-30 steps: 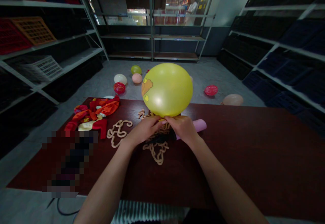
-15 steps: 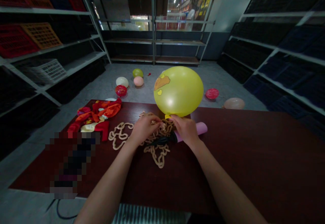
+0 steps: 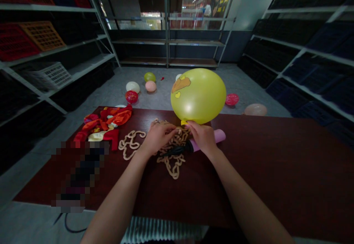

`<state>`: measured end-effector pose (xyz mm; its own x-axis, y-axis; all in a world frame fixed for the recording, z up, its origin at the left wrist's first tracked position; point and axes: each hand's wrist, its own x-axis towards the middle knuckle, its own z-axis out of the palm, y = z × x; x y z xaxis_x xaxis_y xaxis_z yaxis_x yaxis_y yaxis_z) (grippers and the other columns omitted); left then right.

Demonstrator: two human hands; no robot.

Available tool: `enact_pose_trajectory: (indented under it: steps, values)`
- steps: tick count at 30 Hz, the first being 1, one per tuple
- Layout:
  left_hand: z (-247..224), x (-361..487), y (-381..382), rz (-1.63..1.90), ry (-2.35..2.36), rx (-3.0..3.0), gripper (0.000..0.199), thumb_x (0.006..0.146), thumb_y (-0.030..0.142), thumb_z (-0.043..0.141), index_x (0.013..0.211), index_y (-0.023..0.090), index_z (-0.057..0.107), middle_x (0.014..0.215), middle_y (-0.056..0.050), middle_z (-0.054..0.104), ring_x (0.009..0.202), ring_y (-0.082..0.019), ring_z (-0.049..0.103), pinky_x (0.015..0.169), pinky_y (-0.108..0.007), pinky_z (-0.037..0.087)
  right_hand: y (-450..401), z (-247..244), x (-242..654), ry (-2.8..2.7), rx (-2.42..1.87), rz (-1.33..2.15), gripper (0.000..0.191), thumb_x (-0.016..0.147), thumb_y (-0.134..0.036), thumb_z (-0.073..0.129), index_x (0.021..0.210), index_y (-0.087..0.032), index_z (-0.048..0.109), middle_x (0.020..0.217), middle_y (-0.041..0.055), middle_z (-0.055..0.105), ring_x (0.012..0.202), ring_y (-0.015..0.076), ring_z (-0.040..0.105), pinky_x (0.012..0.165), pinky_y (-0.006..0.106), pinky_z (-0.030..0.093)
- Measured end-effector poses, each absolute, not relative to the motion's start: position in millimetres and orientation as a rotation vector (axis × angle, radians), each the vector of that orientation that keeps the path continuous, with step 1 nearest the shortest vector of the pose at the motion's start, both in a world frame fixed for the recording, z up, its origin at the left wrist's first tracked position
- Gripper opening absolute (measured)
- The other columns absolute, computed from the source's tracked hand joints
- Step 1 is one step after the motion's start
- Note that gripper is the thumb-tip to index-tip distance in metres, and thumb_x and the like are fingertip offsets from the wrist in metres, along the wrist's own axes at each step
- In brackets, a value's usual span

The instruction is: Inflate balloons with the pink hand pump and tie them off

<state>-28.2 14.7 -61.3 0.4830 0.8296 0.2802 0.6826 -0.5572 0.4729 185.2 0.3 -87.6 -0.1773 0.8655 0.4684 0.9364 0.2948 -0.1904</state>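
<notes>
A blown-up yellow balloon with a brown and yellow print stands above the far edge of the table. My right hand pinches its knotted neck between thumb and fingers. Just left of it, my left hand is closed, its fingertips pinching a beige looped cord close to the balloon's neck. More loops of this cord lie heaped under both hands and spread leftward. Behind my right wrist lies a pink cylinder with a black end, partly hidden. A thin black item rests on the cord.
Limp red, orange and cream balloons are piled at the table's left. A pixelated patch covers something nearer. Several blown-up balloons, one red, lie on the floor beyond. Shelves with crates line both sides; a rack stands at the back.
The yellow balloon has shifted slightly right and up in view, still pinched by my right hand. My left hand has barely moved. The view has tilted a little.
</notes>
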Motion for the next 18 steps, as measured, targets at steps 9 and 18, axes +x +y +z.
enact_pose_trajectory:
  steps: [9,18]
  values:
    - [-54.4,-32.7,13.7,1.220,0.907,2.046,0.019,0.092,0.035,0.069,0.096,0.018,0.077,0.096,-0.008,0.075,0.090,-0.020,0.068,0.088,-0.034,0.052,2.2,-90.3,186.6,-2.014,-1.549,-0.155,0.033,0.103,-0.035,0.044,0.107,-0.026,0.075,0.080,0.0005,0.079,0.068,0.0156,0.072,0.058,0.023,0.040]
    - [-46.3,-38.6,18.4,1.194,0.841,1.781,0.027,0.092,0.043,0.068,0.087,0.018,0.079,0.097,-0.009,0.073,0.094,-0.022,0.065,0.092,-0.035,0.049,3.8,-88.4,184.8,-1.953,-1.481,0.035,0.025,0.100,-0.027,0.050,0.109,-0.027,0.073,0.095,-0.0018,0.080,0.079,0.0169,0.076,0.066,0.024,0.049]
